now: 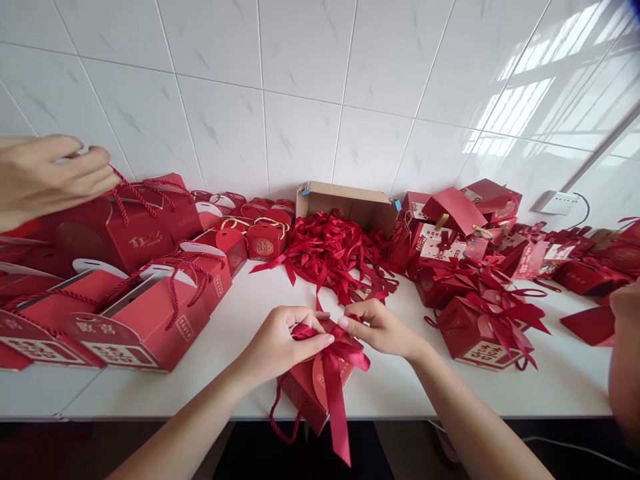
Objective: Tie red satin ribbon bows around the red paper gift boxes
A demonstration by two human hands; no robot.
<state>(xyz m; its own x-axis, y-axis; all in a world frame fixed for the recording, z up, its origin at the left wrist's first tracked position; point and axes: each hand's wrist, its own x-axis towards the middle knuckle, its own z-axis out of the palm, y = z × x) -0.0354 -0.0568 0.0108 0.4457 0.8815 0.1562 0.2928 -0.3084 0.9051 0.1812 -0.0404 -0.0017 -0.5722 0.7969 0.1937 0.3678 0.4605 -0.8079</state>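
Observation:
A small red gift box [305,390] sits at the near edge of the white table [240,320], partly over the edge. A red satin ribbon [336,373] is looped on top of it, one tail hanging down in front. My left hand [280,343] pinches the ribbon loop on the left. My right hand [377,327] pinches the ribbon on the right. Both hands are closed on the ribbon above the box.
A heap of loose red ribbons [335,257] spills from an open cardboard box [350,200] at the tiled wall. Red gift boxes with rope handles [150,313] fill the left; ribbon-tied boxes [480,327] lie right. Another person's hand [47,177] holds a rope handle at far left.

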